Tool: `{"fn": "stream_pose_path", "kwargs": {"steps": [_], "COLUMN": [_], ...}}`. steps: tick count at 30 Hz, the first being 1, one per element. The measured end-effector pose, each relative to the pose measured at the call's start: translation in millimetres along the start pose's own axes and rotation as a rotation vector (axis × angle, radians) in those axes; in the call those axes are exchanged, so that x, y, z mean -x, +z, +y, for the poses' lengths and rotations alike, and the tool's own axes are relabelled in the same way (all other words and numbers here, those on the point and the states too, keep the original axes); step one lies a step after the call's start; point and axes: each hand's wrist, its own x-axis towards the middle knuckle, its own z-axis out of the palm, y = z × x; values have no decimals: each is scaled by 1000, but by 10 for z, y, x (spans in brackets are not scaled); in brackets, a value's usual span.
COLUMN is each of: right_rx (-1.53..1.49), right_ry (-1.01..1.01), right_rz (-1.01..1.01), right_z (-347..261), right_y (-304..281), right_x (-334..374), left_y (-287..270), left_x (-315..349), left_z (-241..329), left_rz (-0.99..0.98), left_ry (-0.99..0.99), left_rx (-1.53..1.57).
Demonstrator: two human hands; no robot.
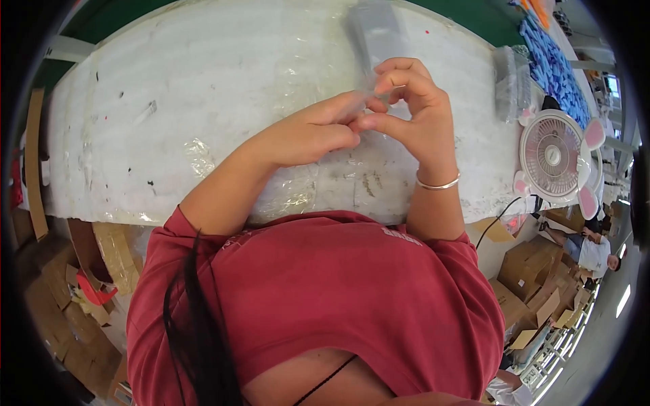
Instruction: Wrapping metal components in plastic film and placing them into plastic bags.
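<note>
My left hand (315,135) reaches in over the table, its fingers closed on a thin, translucent piece of plastic (351,105) that looks like a small clear bag. Facing it, my right hand (421,108) has its fingers curled and spaced apart from the thumb. The right thumb tip meets the left fingertips, and the upper right fingers curve close to the plastic's edge. A silvery bracelet (439,184) circles my right wrist. Just beyond the hands lies a greyish translucent stack of plastic bags (380,40), partly blurred. What lies between the fingertips is hard to make out.
The white table (223,88) is covered with scuffed clear film and tape. At its right stand a fan with pink-eared trim (552,155) and a clear plastic bundle (511,84). Blue items (555,71) are heaped behind. Cardboard boxes (531,271) fill the floor; a person (596,254) is farther right.
</note>
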Motion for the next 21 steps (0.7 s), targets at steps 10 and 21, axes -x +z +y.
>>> {"fn": "stream_pose_path", "kwargs": {"steps": [10, 21], "right_rx": [-153, 65], "right_ry": [30, -190], "right_rz": [-164, 102], "right_z": [-15, -205], "right_y": [82, 275], "right_x": [78, 108], "left_y": [-33, -101], "left_x": [133, 153], "left_z": [-112, 8], "left_rz": [-73, -101], "left_ry": [-19, 83], "left_rx": [-183, -286]}}
